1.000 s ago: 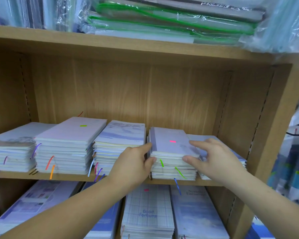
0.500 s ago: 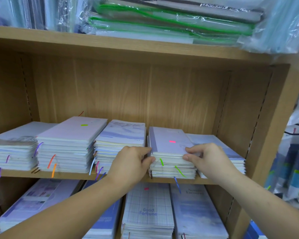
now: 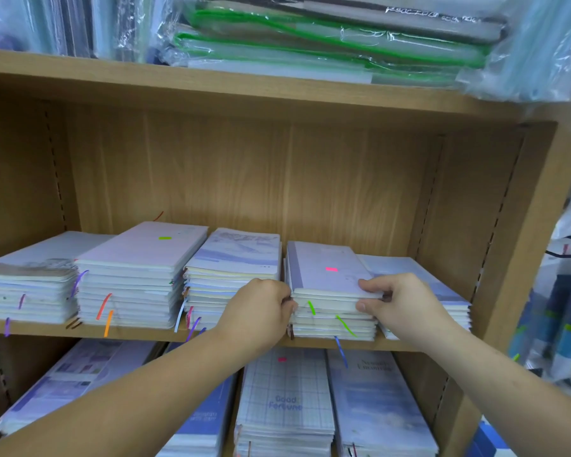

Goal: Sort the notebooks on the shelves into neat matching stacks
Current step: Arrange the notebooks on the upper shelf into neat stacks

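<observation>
On the middle shelf point(image 3: 136, 332) stand several stacks of pale notebooks. The stack with a lavender cover and a pink sticker point(image 3: 327, 275) is fourth from the left. My left hand point(image 3: 261, 308) grips the front left corner of its top notebooks, fingers curled at the edge. My right hand point(image 3: 396, 301) pinches the front right corner of the same top notebooks, fingers on the cover and thumb on the page edges. Left of it sits a stack with a blue-streaked cover point(image 3: 241, 255), and a lower stack point(image 3: 419, 275) lies at the right, partly behind my right hand.
Two more stacks point(image 3: 139, 255) point(image 3: 30, 268) fill the shelf's left side, ribbons hanging over the front edge. The shelf below holds more notebooks, one marked Good Fortune point(image 3: 287, 400). Plastic-wrapped folders point(image 3: 327, 37) lie on the top shelf. The cabinet's right wall point(image 3: 521, 242) is close by.
Both hands have closed in on the stack with the pink sticker. My right hand slid back to the front corner and now pinches it; my left fingers curled round the left corner.
</observation>
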Available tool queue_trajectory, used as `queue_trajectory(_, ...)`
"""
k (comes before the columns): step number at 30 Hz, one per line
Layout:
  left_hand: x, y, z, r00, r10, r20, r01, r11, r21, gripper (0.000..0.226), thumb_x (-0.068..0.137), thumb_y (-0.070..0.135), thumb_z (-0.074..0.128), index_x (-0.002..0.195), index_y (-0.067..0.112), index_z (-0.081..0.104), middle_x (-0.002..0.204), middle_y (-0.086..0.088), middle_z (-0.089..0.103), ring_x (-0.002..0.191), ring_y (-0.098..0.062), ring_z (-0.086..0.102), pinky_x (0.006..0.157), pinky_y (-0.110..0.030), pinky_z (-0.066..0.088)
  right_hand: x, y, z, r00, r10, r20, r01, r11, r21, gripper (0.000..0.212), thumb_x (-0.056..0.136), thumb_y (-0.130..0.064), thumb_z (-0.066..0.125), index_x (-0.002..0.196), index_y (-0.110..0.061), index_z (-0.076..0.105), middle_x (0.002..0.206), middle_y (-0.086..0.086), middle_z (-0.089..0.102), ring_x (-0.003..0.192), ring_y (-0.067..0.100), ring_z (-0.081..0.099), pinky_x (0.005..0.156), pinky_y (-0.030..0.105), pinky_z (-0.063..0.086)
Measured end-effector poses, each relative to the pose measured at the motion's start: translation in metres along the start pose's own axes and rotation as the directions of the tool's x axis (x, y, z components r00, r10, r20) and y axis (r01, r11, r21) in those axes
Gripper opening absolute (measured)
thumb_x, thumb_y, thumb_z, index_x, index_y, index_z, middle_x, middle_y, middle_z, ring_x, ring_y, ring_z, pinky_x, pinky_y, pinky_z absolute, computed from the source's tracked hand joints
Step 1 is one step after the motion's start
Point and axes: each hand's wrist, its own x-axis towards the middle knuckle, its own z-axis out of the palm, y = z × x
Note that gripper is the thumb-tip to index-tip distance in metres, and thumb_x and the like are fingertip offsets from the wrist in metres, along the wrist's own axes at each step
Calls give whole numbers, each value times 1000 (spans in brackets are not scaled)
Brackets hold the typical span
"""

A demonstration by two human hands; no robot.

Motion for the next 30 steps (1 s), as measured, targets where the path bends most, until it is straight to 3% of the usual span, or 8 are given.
queue_trajectory(2,0,0,1,1000,-4,2,4,1000,-4,45,98,29,59,59,21,39,57,4,41,64,-23,44,57,-33,28,0,1,2,1000,0,-9,0,1000,-3,43,82,-30,85,123,-28,73,112,-5,73,109,16,63,100,36,50)
queue_trajectory(5,1,1,0,1000,-6,-1,6,1000,-12,38,97,29,58,63,18,46,57,3,43,66,-24,47,56,-34,35,0,2,3,1000,7,-10,-6,999,32,39,80,-29,86,118,-31,75,104,-7,73,104,19,65,98,41,53)
queue_trajectory(12,-2,4,-3,1000,8,-30,-6,998,69,37,95,30,51,62,18,40,59,3,45,68,-26,51,54,-34,37,2,7,2,1000,-14,15,12,993,113,29,83,-21,83,105,-37,71,99,2,72,85,19,66,79,30,51)
queue_trajectory(17,-3,9,-5,998,-35,-44,38,996,77,36,91,29,52,59,18,42,57,2,45,65,-23,49,52,-32,33,1,7,2,1000,2,7,-2,990,140,31,83,-18,84,109,-32,74,103,0,74,92,19,70,89,34,54)
queue_trajectory(20,-3,8,-5,998,-50,-45,52,997,50,28,88,28,54,62,16,53,57,1,51,66,-22,54,52,-33,42,1,8,4,1000,3,0,-3,990,138,31,83,-19,84,110,-32,74,103,-1,74,94,18,70,92,36,54)
queue_trajectory(22,-2,6,-5,997,-56,-46,57,998,21,25,86,28,55,65,15,58,58,1,55,66,-22,57,55,-35,49,1,7,4,1000,-2,-1,2,991,132,30,85,-20,83,110,-34,74,101,-1,74,94,18,70,89,34,54)
queue_trajectory(26,-3,6,-3,996,-63,-68,62,998,-13,24,89,24,57,68,15,64,58,3,58,64,-19,57,55,-36,50,-3,5,1,999,-31,8,30,992,119,27,90,-20,78,109,-36,70,86,-1,65,77,17,61,66,24,42)
queue_trajectory(30,-7,-1,-2,997,-26,-76,25,999,-25,24,95,26,57,79,17,71,61,4,60,68,-18,58,63,-40,53,-4,3,2,1000,-30,-2,30,994,108,30,91,-18,76,114,-35,68,82,-3,62,79,19,61,69,24,41)
